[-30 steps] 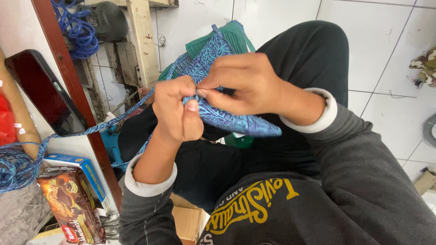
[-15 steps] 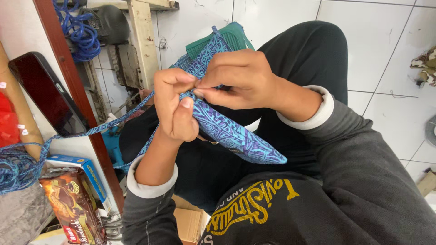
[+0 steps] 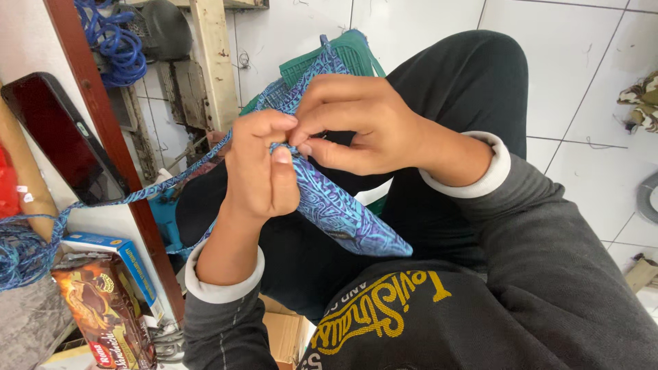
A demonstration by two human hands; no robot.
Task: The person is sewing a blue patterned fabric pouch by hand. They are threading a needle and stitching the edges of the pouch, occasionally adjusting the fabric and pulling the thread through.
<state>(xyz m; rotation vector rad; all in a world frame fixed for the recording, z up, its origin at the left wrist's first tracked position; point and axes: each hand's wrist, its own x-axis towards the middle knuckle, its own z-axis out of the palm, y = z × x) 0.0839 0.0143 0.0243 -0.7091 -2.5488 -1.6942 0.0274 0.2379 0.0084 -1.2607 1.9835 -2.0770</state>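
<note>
A blue patterned cloth piece (image 3: pixel 343 216) hangs over my lap, held up at its top edge. My left hand (image 3: pixel 257 168) pinches that edge with thumb and fingers closed. Touching it from the right, my right hand (image 3: pixel 363 127) grips the same spot, fingertips meeting at a small fold. A blue braided cord (image 3: pixel 137 195) runs from the cloth leftward to a blue tangled bundle (image 3: pixel 20 253). I wear a dark grey sweatshirt with white cuffs and black trousers.
A green plastic basket (image 3: pixel 356 51) sits behind the cloth. At left are a red-brown wooden post (image 3: pixel 103 130), a dark phone (image 3: pixel 62 137), a brown biscuit packet (image 3: pixel 103 315) and a blue box (image 3: pixel 120 253). A cardboard box (image 3: pixel 284 332) lies below. White tiles cover the floor on the right.
The cloth's lower end has dropped and stretched out toward the lower right. Both hands have stayed pinched together at its top edge, shifting only slightly.
</note>
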